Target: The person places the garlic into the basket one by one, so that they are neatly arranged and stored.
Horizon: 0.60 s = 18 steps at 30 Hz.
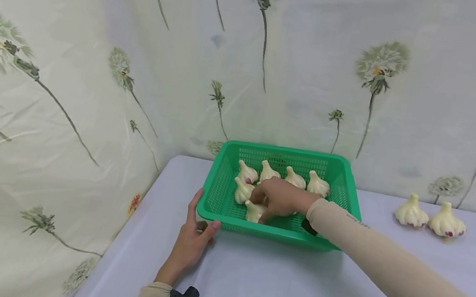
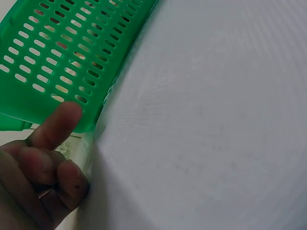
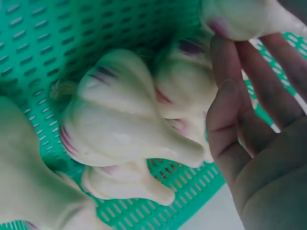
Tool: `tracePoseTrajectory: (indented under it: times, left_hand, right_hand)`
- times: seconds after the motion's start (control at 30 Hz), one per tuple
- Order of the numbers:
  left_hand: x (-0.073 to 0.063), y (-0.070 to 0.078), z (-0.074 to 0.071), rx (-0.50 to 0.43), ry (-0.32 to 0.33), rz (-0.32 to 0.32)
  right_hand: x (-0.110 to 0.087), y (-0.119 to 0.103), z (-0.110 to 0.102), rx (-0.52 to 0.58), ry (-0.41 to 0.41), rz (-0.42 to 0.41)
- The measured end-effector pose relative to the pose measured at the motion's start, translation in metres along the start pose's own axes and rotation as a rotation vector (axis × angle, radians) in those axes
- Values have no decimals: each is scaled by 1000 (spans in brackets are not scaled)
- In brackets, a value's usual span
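A green plastic basket (image 1: 254, 227) with slotted walls holds several white garlic bulbs (image 1: 318, 184) with purple streaks. My right hand (image 1: 281, 196) reaches down into it among the bulbs. In the right wrist view, its fingertips touch a bulb (image 3: 240, 19) at the top edge, while the thumb stays apart from that bulb. A larger bulb (image 3: 115, 110) lies left of the hand. My left hand (image 1: 191, 246) is at the basket's front left corner, index finger stretched along the side and thumb near the front wall. The left wrist view shows that thumb (image 2: 60, 127) against the basket's slotted wall.
Two more garlic bulbs (image 1: 412, 211) stand side by side on the table to the right of the basket. A pale cloth (image 1: 263, 291) covers the table. Dandelion-patterned curtains (image 1: 304, 76) hang behind it and along its left side.
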<state>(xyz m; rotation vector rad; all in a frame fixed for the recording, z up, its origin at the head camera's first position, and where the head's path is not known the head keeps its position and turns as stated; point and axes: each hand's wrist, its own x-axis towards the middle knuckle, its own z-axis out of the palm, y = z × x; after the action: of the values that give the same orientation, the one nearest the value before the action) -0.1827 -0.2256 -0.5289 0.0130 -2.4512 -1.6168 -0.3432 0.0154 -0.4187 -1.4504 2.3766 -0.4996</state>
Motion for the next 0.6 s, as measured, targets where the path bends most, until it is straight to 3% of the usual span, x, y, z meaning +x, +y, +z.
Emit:
tracePoseTrajectory:
  times: [0.17, 0.6]
  left_hand:
    - [1, -1, 1, 8, -1, 8]
    - [1, -1, 0, 3, 1, 2]
  right_hand:
    - [4, 9, 12, -68, 9, -10]
    - [3, 17, 18, -50, 21, -85]
